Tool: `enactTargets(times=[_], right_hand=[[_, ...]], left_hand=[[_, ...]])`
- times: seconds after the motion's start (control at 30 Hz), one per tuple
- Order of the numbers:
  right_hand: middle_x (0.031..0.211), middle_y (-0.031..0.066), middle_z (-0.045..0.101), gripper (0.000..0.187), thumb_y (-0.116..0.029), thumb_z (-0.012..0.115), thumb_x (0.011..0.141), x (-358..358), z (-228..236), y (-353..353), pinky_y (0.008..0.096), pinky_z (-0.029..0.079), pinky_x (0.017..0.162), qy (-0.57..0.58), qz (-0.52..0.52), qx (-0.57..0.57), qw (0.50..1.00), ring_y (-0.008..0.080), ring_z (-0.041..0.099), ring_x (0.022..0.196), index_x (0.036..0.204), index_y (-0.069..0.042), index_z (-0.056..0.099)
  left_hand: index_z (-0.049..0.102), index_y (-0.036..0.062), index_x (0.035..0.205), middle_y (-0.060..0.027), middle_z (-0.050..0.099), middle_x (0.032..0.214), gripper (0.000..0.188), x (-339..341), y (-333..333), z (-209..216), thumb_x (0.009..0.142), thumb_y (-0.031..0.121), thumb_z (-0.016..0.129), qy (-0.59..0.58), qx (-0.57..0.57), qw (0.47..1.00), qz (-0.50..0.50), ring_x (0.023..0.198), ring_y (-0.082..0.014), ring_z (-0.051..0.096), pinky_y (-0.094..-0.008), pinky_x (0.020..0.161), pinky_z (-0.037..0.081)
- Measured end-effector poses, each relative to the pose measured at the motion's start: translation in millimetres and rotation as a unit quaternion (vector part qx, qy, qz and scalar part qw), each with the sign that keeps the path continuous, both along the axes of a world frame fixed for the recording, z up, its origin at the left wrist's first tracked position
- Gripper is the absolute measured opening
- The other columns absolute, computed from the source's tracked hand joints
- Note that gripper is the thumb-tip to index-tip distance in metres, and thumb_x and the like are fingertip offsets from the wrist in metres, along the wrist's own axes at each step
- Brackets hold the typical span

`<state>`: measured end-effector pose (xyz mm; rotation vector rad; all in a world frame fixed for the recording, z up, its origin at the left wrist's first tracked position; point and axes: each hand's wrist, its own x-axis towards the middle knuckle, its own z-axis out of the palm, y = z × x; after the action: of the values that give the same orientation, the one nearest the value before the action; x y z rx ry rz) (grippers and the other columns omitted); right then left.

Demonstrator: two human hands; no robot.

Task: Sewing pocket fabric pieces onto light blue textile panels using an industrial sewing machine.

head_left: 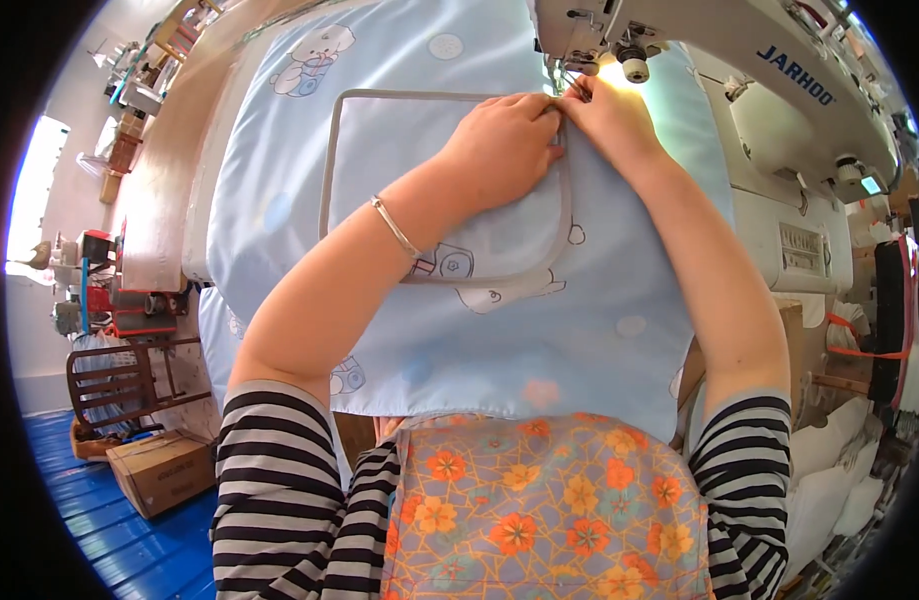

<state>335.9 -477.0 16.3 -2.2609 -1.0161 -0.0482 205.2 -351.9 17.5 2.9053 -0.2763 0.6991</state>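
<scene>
A light blue fabric (pixel 619 370) printed with cartoon animals lies spread under the sewing machine (pixel 739 60). On it lies a rounded panel (pixel 399 150) edged with grey binding (pixel 331 170). My left hand (pixel 509 145) rests on the panel's upper right, its fingers drawn together and pressing the fabric at the binding. Close beside the lit needle area, my right hand (pixel 614 120) pinches at the binding's corner. The fingertips of both hands nearly meet there. Thin dark metal parts by my right fingers are too small to tell apart.
The machine's arm overhangs at the upper right, with its light (pixel 614 78) on. A floral apron (pixel 539 510) covers my lap below the fabric edge. A cardboard box (pixel 164 470) and a brown metal frame (pixel 114 385) stand on the blue floor (pixel 99 540) at left.
</scene>
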Motion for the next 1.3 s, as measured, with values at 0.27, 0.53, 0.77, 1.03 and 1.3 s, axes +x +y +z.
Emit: enactTargets(times=[0.27, 0.53, 0.77, 1.03, 1.3], right_hand=[[0.088, 0.0100, 0.066, 0.029, -0.006, 0.063, 0.079, -17, 0, -29, 0.0372, 0.051, 0.067, -0.184, 0.105, -0.015, 0.977, 0.0282, 0.063, 0.074, 0.106, -0.012, 0.068], [0.084, 0.0086, 0.063, 0.032, -0.003, 0.062, 0.077, -25, 1, -42, 0.0366, 0.051, 0.066, -0.168, 0.101, -0.007, 0.981, 0.0266, 0.062, 0.074, 0.107, -0.011, 0.068], [0.080, 0.0081, 0.060, 0.028, 0.000, 0.060, 0.077, -34, 9, -49, 0.0341, 0.050, 0.067, -0.127, 0.090, -0.013, 0.988, 0.0239, 0.061, 0.074, 0.103, -0.007, 0.067], [0.088, 0.0086, 0.063, 0.026, 0.001, 0.060, 0.078, -48, 11, -59, 0.0332, 0.051, 0.069, -0.062, 0.089, -0.034, 0.993, 0.0236, 0.062, 0.076, 0.103, -0.005, 0.066], [0.105, 0.0079, 0.066, 0.031, 0.011, 0.062, 0.071, -83, 10, -65, 0.0283, 0.055, 0.071, -0.028, 0.151, 0.045, 0.987, 0.0192, 0.067, 0.080, 0.099, -0.003, 0.068]], left_hand=[[0.065, 0.0033, 0.106, -0.0091, 0.062, 0.118, 0.029, 0, 1, -3, 0.085, 0.022, 0.061, -0.026, 0.041, 0.999, 0.006, 0.111, -0.0227, 0.057, -0.0351, 0.093, 0.047], [0.066, 0.0048, 0.105, -0.0095, 0.064, 0.116, 0.027, 5, 3, -6, 0.086, 0.023, 0.060, -0.046, 0.033, 0.998, 0.018, 0.109, -0.0234, 0.059, -0.0359, 0.091, 0.049], [0.065, 0.0047, 0.109, -0.0117, 0.062, 0.121, 0.028, 11, 11, -2, 0.089, 0.022, 0.058, 0.006, 0.006, 1.000, 0.025, 0.115, -0.0287, 0.057, -0.0402, 0.093, 0.048], [0.066, 0.0071, 0.108, -0.0130, 0.063, 0.116, 0.028, 5, 4, -4, 0.090, 0.026, 0.055, 0.014, 0.013, 1.000, 0.008, 0.112, -0.0276, 0.058, -0.0397, 0.091, 0.049], [0.062, 0.0036, 0.117, -0.0126, 0.060, 0.127, 0.036, -6, 27, -6, 0.088, 0.024, 0.056, 0.007, -0.056, 0.998, -0.008, 0.121, -0.0314, 0.053, -0.0422, 0.101, 0.043]])
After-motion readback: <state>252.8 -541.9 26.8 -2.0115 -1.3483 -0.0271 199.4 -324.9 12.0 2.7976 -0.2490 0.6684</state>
